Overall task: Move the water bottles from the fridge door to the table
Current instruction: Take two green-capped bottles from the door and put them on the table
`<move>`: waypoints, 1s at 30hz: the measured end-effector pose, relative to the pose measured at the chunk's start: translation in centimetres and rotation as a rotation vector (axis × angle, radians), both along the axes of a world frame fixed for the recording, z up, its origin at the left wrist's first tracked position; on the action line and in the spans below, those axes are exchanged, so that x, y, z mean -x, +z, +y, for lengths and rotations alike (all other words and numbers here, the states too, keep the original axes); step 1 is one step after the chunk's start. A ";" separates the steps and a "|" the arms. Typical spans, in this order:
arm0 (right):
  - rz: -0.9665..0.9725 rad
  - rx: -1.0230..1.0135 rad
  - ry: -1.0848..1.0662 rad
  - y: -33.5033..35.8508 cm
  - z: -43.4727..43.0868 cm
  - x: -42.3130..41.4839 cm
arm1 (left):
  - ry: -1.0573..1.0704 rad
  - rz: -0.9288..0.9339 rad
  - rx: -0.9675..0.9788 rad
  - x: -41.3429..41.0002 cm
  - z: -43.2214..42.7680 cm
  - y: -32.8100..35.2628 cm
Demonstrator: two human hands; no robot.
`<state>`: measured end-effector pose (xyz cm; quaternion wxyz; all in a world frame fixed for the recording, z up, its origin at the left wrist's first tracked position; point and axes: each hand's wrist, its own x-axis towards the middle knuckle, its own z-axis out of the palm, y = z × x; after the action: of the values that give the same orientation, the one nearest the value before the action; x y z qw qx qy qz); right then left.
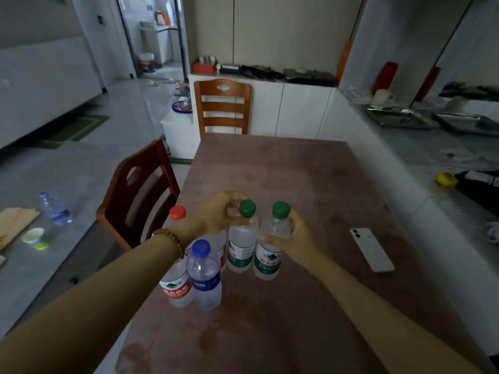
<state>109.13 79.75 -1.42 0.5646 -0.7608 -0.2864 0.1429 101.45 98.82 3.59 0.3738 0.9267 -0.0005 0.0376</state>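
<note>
Left grip (pixel 219 212) on water bottle (pixel 241 240), right grip (pixel 294 238) likewise

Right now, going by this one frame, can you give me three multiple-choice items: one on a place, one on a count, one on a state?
1. Where does the white phone lie?
A. on the wooden chair
B. on the table, off to the right
C. on the floor

2. How many green-capped bottles stand on the table?
A. one
B. two
C. four

3. What is the right grip doing?
A. lying flat on the table
B. holding the phone
C. curled round the right green-capped bottle

Answers:
1 B: the phone lies flat on the tabletop, apart from the bottles.
2 B: two green caps show side by side.
3 C: its fingers and thumb wrap that bottle's upper body.
</note>
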 end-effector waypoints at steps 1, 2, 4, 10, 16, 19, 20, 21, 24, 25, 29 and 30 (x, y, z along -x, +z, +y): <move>0.009 0.002 0.006 -0.4 0.1 -0.2 | 0.004 0.008 -0.017 -0.2 0.1 -0.2; 0.016 0.004 0.010 -0.7 0.2 -0.5 | 0.003 0.012 -0.051 -0.4 0.2 -0.4; 0.023 0.005 0.014 -1.2 0.4 -1.0 | -0.003 0.026 -0.135 -0.9 0.3 -0.8; 0.055 0.016 0.047 -2.8 0.9 -2.2 | 0.003 0.112 -0.162 -2.0 0.8 -1.7; 0.039 0.037 0.065 -3.6 1.3 -2.7 | -0.018 0.102 -0.153 -2.0 1.3 -1.9; 0.041 0.038 0.069 -4.1 1.5 -2.7 | -0.022 0.097 -0.155 -1.8 1.5 -1.8; 0.039 0.038 0.067 -4.3 1.6 -2.7 | -0.018 0.097 -0.154 -1.7 1.5 -1.8; 0.036 0.038 0.066 -4.3 1.6 -2.6 | -0.013 0.099 -0.152 -1.6 1.5 -1.8; 0.030 0.036 0.056 -4.3 1.8 -2.6 | -0.012 0.111 -0.146 -1.4 1.4 -1.7; 0.027 0.031 0.054 -4.3 1.8 -2.5 | -0.019 0.116 -0.140 -1.3 1.4 -1.7; 0.026 0.022 0.036 -4.3 2.0 -2.4 | -0.028 0.131 -0.133 -1.2 1.6 -1.7; 0.032 0.023 0.031 -4.4 2.0 -2.3 | -0.032 0.129 -0.128 -1.2 1.6 -1.8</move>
<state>111.42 81.73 -5.86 0.5581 -0.7602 -0.2877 0.1669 102.66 100.44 1.82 0.3137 0.9491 0.0064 -0.0284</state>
